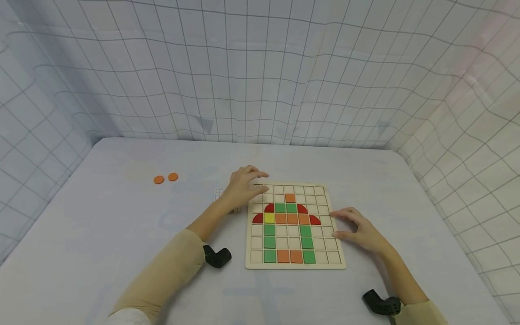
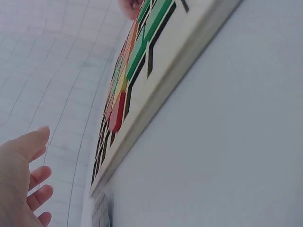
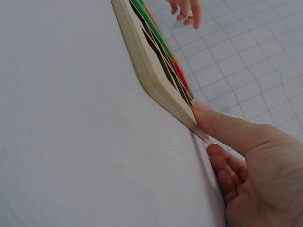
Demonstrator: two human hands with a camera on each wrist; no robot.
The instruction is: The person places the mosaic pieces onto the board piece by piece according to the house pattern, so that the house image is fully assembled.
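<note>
A pale grid board (image 1: 295, 266) lies on the white table. Green squares (image 1: 270, 242), orange squares (image 1: 290, 198), a yellow square (image 1: 269, 217) and red quarter-rounds (image 1: 315, 220) fill some cells. My left hand (image 1: 243, 187) hovers over the board's far left corner, fingers loosely spread and nothing between them; in the left wrist view that hand (image 2: 19, 175) is apart from the board's edge. At the right edge, my right hand (image 1: 363, 232) touches the rim with thumb and forefinger spread. The right wrist view shows its thumb (image 3: 222, 125) resting on that edge.
Two orange discs (image 1: 159, 179) lie on the table at the far left. A small gridded item (image 1: 219, 193) is partly hidden behind my left wrist. Black devices (image 1: 218, 257) sit at both wrists. Gridded white cloth (image 1: 260, 81) surrounds the table's back and sides.
</note>
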